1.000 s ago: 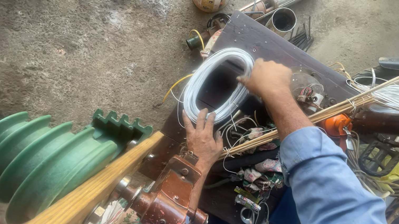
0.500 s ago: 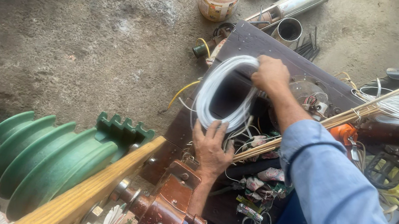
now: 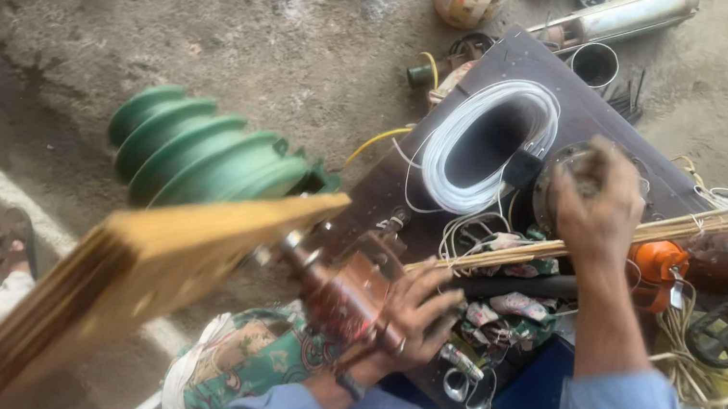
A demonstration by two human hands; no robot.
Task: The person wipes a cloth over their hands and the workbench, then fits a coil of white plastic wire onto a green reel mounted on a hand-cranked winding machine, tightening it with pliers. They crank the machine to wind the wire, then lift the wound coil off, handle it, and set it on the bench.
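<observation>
Left hand (image 3: pixel 408 324) grasps rusty winder head (image 3: pixel 348 294), just below white wire coil (image 3: pixel 488 143). Right hand (image 3: pixel 599 205), right of coil, clenched on a dark round part (image 3: pixel 575 165).

sleeves: light blue, long, both arms | left wrist: dark band | lap: green patterned cloth

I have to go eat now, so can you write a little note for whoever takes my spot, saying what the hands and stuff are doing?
Left hand: fingers wrapped on the rusty-brown winder, which carries a blurred wooden former.
Right hand: hovering over a round metal part by the stick bundle; what it holds, cannot tell.
White wire coil lies loose on the dark board.
Done: coil is wound and off the former.
Left: coil not yet fitted anywhere.
</observation>
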